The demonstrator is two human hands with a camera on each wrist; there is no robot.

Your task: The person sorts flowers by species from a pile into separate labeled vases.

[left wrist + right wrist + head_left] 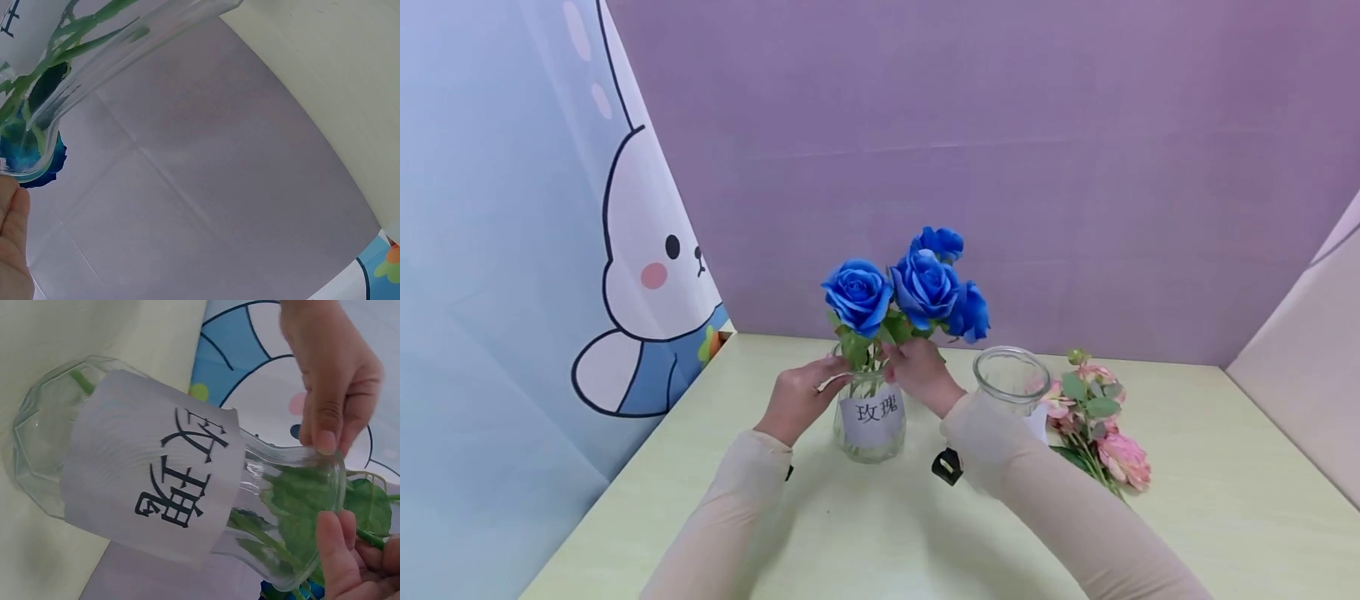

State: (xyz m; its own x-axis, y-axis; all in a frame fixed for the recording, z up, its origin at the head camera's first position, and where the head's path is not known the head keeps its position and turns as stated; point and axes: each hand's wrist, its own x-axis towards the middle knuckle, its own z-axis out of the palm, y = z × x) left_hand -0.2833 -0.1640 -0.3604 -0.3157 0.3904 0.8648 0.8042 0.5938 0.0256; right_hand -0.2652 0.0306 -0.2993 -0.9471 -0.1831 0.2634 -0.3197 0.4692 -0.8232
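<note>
In the head view, a clear glass vase (867, 452) is stood upright on the table (850, 533), its near side covered by a white label (871, 421) with two dark characters. Four full, ruffled blue roses (925, 287) are seen above it, one at left, three clustered at right, with green leaves beneath. The rim is pinched at left by the left hand (801, 396); stems are gripped at right by the right hand (922, 373). Farther right are set a second jar (1011, 379) and pink flowers (1123, 458). In the left wrist view, green stems and blue petals are seen through the glass. In the right wrist view, a faceted base and leaves inside the neck are shown.
</note>
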